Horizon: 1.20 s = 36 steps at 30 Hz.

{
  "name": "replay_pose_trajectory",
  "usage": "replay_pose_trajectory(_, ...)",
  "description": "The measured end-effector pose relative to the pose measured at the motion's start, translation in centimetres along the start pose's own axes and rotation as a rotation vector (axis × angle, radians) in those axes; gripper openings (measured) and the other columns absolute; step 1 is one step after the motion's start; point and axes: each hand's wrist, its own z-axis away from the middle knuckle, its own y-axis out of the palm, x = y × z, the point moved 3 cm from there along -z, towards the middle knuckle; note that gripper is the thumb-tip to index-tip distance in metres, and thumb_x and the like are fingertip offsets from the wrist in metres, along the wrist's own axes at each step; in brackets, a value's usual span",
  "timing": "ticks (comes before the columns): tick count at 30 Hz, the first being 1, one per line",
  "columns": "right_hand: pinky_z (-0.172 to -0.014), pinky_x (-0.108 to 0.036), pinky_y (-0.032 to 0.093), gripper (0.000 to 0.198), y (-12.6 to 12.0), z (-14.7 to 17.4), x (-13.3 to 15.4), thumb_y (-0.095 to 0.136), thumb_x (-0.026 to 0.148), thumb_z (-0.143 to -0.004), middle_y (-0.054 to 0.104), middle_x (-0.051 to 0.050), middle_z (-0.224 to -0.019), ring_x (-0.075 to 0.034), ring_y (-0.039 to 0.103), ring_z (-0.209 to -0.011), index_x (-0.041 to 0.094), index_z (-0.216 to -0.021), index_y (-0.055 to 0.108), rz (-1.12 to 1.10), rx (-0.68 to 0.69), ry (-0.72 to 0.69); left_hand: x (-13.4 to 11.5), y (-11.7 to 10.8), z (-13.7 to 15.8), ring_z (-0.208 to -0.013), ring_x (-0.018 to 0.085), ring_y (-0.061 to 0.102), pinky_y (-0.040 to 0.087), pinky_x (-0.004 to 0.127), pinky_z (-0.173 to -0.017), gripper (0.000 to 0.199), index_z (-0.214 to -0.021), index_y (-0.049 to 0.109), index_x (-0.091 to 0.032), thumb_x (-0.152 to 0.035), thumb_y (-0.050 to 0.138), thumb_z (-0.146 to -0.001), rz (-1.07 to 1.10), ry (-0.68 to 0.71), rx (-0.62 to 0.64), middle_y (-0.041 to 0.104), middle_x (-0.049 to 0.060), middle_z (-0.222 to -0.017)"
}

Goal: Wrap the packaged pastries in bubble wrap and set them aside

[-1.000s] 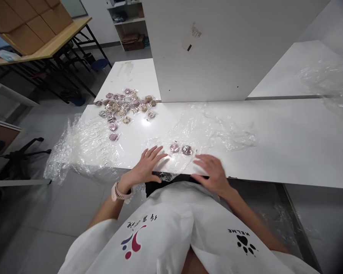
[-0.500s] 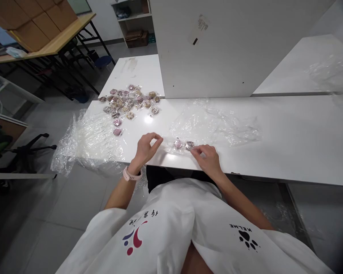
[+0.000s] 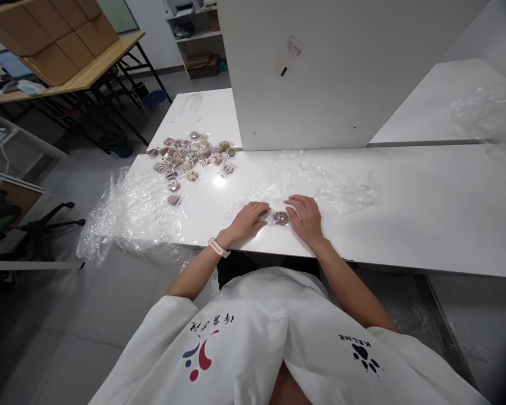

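A brown wrapped piece [image 3: 280, 217], perhaps a small candy or cake, lies in clear plastic near the table's front edge, between my two hands. My left hand [image 3: 248, 221] rests just left of it, fingers stretched out and thumb apart, mostly covering another wrapped piece in the same plastic. Beside the brown piece on the right is my right hand [image 3: 307, 219], its fingers bent and thumb apart from them, touching or nearly touching the plastic. Behind both hands spreads a crumpled clear plastic sheet [image 3: 320, 183].
Several wrapped pink, brown and tan pieces [image 3: 189, 154] are heaped at the table's left back. A stack of clear plastic bags [image 3: 137, 205] hangs over the left front edge. A white upright panel [image 3: 320, 84] borders the table [image 3: 438, 219] at the back.
My left hand has moved right from the plastic's left end, over the pink piece. Its pinch has loosened. My right hand has shifted slightly up, its fingers now off the brown piece.
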Motion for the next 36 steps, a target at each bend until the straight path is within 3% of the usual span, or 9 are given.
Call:
replay_pose_trajectory(3,-0.101,-0.045,0.042,0.038,-0.2,1.1,0.0,0.054,0.044,-0.096,0.065,-0.007,-0.128,-0.027,0.055,-0.12,0.026,-0.128,0.062,-0.013,0.259,-0.205,1.0,-0.7,0.0,-0.11,0.024,0.059,0.05,0.042,-0.093,0.034,-0.125,0.051,-0.02,-0.014,0.052,-0.091,0.067,-0.124,-0.049,0.064,0.011,-0.118)
replay_pose_trajectory(5,-0.101,-0.045,0.042,0.045,-0.6,1.6,-0.3,0.054,0.045,-0.096,0.063,-0.007,-0.134,-0.027,0.054,-0.121,0.027,-0.137,0.056,-0.023,0.326,-0.205,1.0,-1.3,-0.1,-0.105,0.024,0.061,0.051,0.039,-0.088,0.029,-0.12,0.053,-0.021,-0.016,0.052,-0.092,0.098,-0.16,-0.043,0.066,0.01,-0.113)
replay_pose_trajectory(12,-0.069,-0.033,0.047,0.04,-1.7,2.2,-1.0,0.044,0.051,-0.098,0.073,-0.004,-0.084,-0.021,0.065,-0.075,0.023,-0.099,0.072,-0.187,0.283,0.232,0.5,-2.0,-0.6,-0.062,0.018,0.059,0.037,0.027,-0.058,0.027,-0.104,0.058,-0.023,-0.044,0.065,-0.089,0.207,-0.425,0.128,0.064,-0.002,-0.068)
replay_pose_trajectory(16,-0.065,-0.031,0.046,0.038,-1.9,2.1,-1.3,0.056,0.054,-0.091,0.07,-0.004,-0.083,-0.02,0.063,-0.072,0.02,-0.099,0.07,-0.075,0.125,0.388,0.1,-1.5,-0.5,-0.071,0.02,0.061,0.037,0.028,-0.06,0.044,-0.119,0.054,-0.022,-0.045,0.071,-0.085,0.009,-0.49,0.028,0.067,0.003,-0.084)
replay_pose_trajectory(19,-0.067,-0.032,0.048,0.036,-2.5,2.5,-1.3,0.053,0.05,-0.094,0.068,-0.009,-0.103,-0.02,0.064,-0.08,0.02,-0.102,0.069,0.029,0.031,0.263,-0.8,-1.3,0.4,-0.102,0.026,0.061,0.045,0.034,-0.076,0.04,-0.12,0.055,-0.021,-0.04,0.069,-0.088,-0.115,-0.302,-0.055,0.065,0.011,-0.117)
replay_pose_trajectory(22,-0.081,-0.035,0.051,0.038,-3.0,3.8,-1.3,0.054,0.051,-0.095,0.064,-0.01,-0.125,-0.023,0.063,-0.102,0.023,-0.115,0.068,-0.032,0.152,0.019,-1.4,-0.7,1.7,-0.123,0.028,0.053,0.043,0.041,-0.096,0.035,-0.12,0.058,-0.024,-0.038,0.067,-0.089,-0.069,-0.068,0.029,0.059,0.011,-0.136)
replay_pose_trajectory(26,-0.094,-0.041,0.048,0.041,-3.7,5.0,-1.8,0.048,0.05,-0.098,0.067,-0.011,-0.125,-0.025,0.06,-0.11,0.022,-0.122,0.067,-0.057,0.155,-0.095,-0.7,-0.3,2.2,-0.108,0.025,0.059,0.045,0.037,-0.087,0.023,-0.118,0.061,-0.024,-0.031,0.053,-0.097,-0.023,-0.152,0.001,0.067,0.01,-0.123)
replay_pose_trajectory(32,-0.064,-0.032,0.043,0.042,-3.3,3.0,-3.1,0.046,0.052,-0.097,0.069,-0.003,-0.072,-0.02,0.06,-0.067,0.023,-0.084,0.073,0.035,0.207,0.3,-0.1,-0.6,-0.9,-0.061,0.019,0.057,0.037,0.028,-0.06,0.024,-0.103,0.062,-0.022,-0.042,0.05,-0.098,0.033,-0.438,0.063,0.061,0.0,-0.064)
replay_pose_trajectory(36,-0.067,-0.033,0.042,0.034,-3.8,2.0,-2.7,0.055,0.051,-0.093,0.071,-0.006,-0.083,-0.023,0.063,-0.079,0.022,-0.094,0.074,0.181,0.086,0.352,-0.7,-1.1,-1.8,-0.086,0.026,0.063,0.045,0.035,-0.072,0.014,-0.101,0.061,-0.019,-0.031,0.057,-0.094,-0.146,-0.445,-0.029,0.069,0.009,-0.091)
